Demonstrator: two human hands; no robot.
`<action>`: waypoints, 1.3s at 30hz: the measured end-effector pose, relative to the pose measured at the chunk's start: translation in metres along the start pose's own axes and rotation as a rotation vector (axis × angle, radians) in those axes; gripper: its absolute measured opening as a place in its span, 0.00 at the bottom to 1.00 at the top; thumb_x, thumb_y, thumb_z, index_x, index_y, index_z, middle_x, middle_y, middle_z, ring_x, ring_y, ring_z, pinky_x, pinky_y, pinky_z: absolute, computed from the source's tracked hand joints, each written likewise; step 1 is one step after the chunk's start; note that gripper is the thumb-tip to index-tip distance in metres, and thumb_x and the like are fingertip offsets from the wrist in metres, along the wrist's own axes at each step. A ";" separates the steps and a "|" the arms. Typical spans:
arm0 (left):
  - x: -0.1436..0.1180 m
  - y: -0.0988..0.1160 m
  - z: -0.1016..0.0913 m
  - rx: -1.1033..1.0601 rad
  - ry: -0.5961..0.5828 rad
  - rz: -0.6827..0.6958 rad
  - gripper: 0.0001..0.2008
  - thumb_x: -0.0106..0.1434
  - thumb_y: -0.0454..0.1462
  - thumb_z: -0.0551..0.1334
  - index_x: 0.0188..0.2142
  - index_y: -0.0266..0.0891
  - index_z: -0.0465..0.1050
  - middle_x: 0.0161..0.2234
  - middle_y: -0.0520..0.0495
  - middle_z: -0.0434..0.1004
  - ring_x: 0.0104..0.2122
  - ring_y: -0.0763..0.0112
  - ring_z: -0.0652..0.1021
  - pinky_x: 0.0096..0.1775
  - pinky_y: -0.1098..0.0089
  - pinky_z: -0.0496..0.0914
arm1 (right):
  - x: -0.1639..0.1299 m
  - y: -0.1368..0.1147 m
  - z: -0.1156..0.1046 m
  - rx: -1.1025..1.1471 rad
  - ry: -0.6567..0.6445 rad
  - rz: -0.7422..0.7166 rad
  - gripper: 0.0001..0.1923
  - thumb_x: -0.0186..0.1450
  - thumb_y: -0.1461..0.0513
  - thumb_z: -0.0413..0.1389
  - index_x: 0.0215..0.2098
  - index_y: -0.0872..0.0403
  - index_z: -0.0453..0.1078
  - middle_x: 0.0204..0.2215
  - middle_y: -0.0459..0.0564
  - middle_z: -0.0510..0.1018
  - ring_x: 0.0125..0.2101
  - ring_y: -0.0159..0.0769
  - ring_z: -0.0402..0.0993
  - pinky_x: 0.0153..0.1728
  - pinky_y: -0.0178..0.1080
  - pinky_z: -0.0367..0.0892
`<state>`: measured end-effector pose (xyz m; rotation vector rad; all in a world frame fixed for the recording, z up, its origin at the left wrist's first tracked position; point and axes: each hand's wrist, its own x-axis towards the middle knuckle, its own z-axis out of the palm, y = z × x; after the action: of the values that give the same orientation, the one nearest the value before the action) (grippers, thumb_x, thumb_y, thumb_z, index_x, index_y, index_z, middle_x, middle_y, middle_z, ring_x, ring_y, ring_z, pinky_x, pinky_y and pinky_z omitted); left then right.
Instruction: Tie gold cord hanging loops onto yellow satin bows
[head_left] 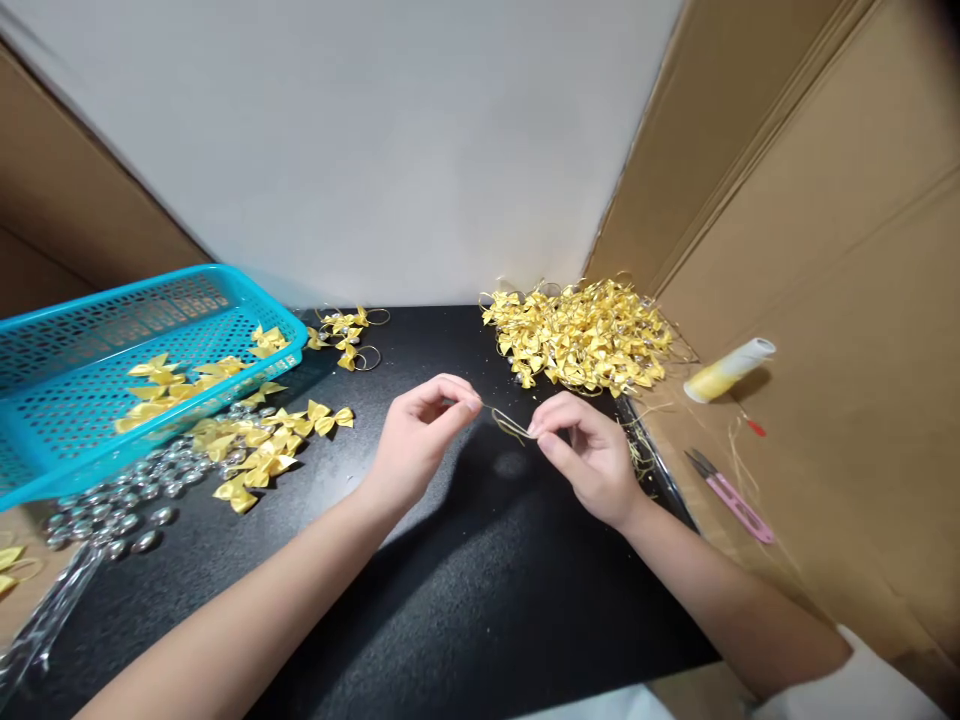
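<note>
A thin gold cord (511, 424) runs between my two hands over the middle of the black table, part of it bent into a small loop. My left hand (426, 432) pinches one end between thumb and fingertips. On the other end, my right hand (586, 452) closes thumb and forefinger, its other fingers curled in. Whether anything small is hidden in either pinch, I cannot tell. Just beyond my right hand lies a large heap of yellow ribbon bows (589, 335) with gold cord loops. Loose yellow bows (262, 455) lie left of my left hand.
A blue perforated basket (67, 440) holding some bows stands at left, with shiny silver beads (124, 505) along its front. Several looped bows (349, 335) lie at the back. On cardboard at right are pink-handled thread snips (739, 507) and a thread spool (727, 370).
</note>
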<state>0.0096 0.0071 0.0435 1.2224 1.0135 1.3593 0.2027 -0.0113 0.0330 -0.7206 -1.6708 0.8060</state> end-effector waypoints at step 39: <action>0.008 -0.017 -0.042 0.059 0.177 -0.095 0.07 0.53 0.38 0.67 0.23 0.40 0.73 0.28 0.49 0.81 0.33 0.68 0.78 0.39 0.69 0.71 | -0.030 0.004 -0.020 -0.405 -0.502 0.370 0.07 0.63 0.65 0.58 0.26 0.53 0.73 0.24 0.45 0.76 0.25 0.31 0.69 0.30 0.36 0.64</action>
<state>-0.0296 0.0192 0.0221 1.0964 1.2278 1.3896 0.2287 -0.0298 0.0162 -1.2066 -2.2259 0.9726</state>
